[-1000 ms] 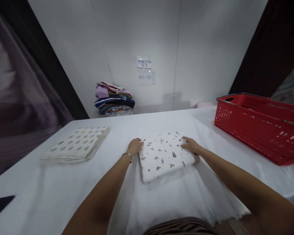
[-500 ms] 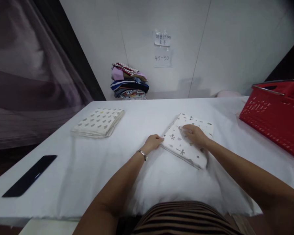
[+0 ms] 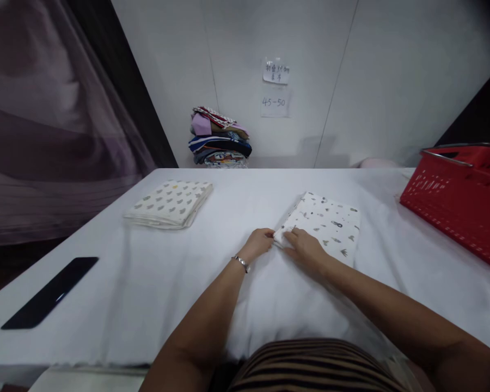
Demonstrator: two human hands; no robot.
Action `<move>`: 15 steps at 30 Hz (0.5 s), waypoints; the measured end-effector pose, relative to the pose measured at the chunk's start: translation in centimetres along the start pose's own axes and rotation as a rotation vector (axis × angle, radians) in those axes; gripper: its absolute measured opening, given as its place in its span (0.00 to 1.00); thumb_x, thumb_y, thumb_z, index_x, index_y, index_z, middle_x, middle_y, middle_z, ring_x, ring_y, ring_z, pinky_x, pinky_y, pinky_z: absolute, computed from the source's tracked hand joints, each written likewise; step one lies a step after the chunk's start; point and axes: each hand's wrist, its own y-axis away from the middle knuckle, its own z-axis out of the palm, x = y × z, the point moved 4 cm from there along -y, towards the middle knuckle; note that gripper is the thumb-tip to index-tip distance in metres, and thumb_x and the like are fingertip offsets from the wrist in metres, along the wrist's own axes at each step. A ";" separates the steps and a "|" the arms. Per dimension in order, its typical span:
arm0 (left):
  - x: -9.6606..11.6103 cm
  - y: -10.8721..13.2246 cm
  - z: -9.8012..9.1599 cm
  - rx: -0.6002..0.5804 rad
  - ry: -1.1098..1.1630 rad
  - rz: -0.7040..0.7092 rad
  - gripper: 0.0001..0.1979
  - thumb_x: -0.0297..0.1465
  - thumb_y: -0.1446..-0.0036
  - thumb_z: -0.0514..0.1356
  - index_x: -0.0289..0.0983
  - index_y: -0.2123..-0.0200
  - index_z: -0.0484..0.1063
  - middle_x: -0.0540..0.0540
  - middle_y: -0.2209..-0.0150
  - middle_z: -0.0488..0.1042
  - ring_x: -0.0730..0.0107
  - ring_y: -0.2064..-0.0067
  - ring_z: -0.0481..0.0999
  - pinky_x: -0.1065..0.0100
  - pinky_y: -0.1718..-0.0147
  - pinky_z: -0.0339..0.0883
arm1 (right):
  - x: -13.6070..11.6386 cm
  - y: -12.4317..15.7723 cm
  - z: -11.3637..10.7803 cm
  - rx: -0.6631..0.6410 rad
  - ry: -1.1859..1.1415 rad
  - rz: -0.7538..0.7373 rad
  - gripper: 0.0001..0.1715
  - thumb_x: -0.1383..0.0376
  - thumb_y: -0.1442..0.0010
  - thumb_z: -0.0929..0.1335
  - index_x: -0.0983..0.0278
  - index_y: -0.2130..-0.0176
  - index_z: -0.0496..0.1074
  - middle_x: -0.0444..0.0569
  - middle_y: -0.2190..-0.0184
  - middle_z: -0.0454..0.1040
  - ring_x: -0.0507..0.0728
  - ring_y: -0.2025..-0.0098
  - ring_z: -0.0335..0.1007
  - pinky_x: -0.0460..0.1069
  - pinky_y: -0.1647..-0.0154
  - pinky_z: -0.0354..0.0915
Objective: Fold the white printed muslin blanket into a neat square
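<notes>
A folded white cloth (image 3: 330, 220) with small grey and brown prints lies on the white table, right of centre. My left hand (image 3: 261, 242), a bracelet on its wrist, pinches the cloth's near left corner. Close beside it, my right hand (image 3: 306, 247) has its fingers bent over the near edge, seemingly gripping it between thumb and fingers. That hand and forearm hide part of the near edge. Another folded cloth (image 3: 169, 201), cream with grey prints and one yellow one, lies apart at the left.
A red basket (image 3: 453, 190) with a metal handle stands at the right. A flat black object (image 3: 51, 294) lies at the table's left front. Behind the far edge rises a stack of folded fabrics (image 3: 220, 141) against the wall, with paper signs (image 3: 275, 102) above.
My right hand has moved left and nearer, from the middle of the cloth to its near left corner. The cloth's visible print has changed, and my left hand keeps hold of the corner.
</notes>
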 end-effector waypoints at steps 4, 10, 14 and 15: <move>-0.1 0.0 -0.3 0.061 -0.040 0.067 0.12 0.24 0.52 0.56 0.35 0.62 0.71 0.47 0.65 0.73 0.81 0.77 0.66 0.78 0.81 0.59 | -0.2 -0.5 0.5 -0.001 -0.034 0.002 0.13 0.64 0.38 0.61 0.63 0.55 0.67 0.50 0.60 0.67 0.55 0.59 0.63 0.46 0.62 0.57; 0.1 0.1 -1.0 0.152 -0.137 0.157 0.04 0.25 0.53 0.57 0.35 0.70 0.70 0.50 0.73 0.71 0.78 0.74 0.67 0.76 0.75 0.60 | 0.0 -0.5 0.6 0.027 -0.095 0.012 0.12 0.63 0.39 0.62 0.61 0.55 0.67 0.49 0.60 0.68 0.55 0.59 0.64 0.46 0.65 0.56; 0.6 0.6 -1.2 0.141 -0.190 0.193 0.05 0.26 0.55 0.58 0.36 0.71 0.71 0.51 0.74 0.71 0.75 0.72 0.68 0.74 0.72 0.61 | 0.0 -0.5 0.6 0.037 -0.140 0.039 0.10 0.64 0.40 0.62 0.62 0.58 0.67 0.49 0.61 0.68 0.55 0.60 0.64 0.47 0.65 0.57; 0.7 0.7 -1.2 0.128 -0.201 0.201 0.06 0.26 0.55 0.59 0.36 0.70 0.72 0.51 0.73 0.72 0.74 0.71 0.68 0.74 0.71 0.62 | 0.0 -0.5 0.6 0.043 -0.159 0.046 0.10 0.63 0.40 0.62 0.62 0.58 0.67 0.49 0.61 0.69 0.55 0.60 0.64 0.47 0.65 0.57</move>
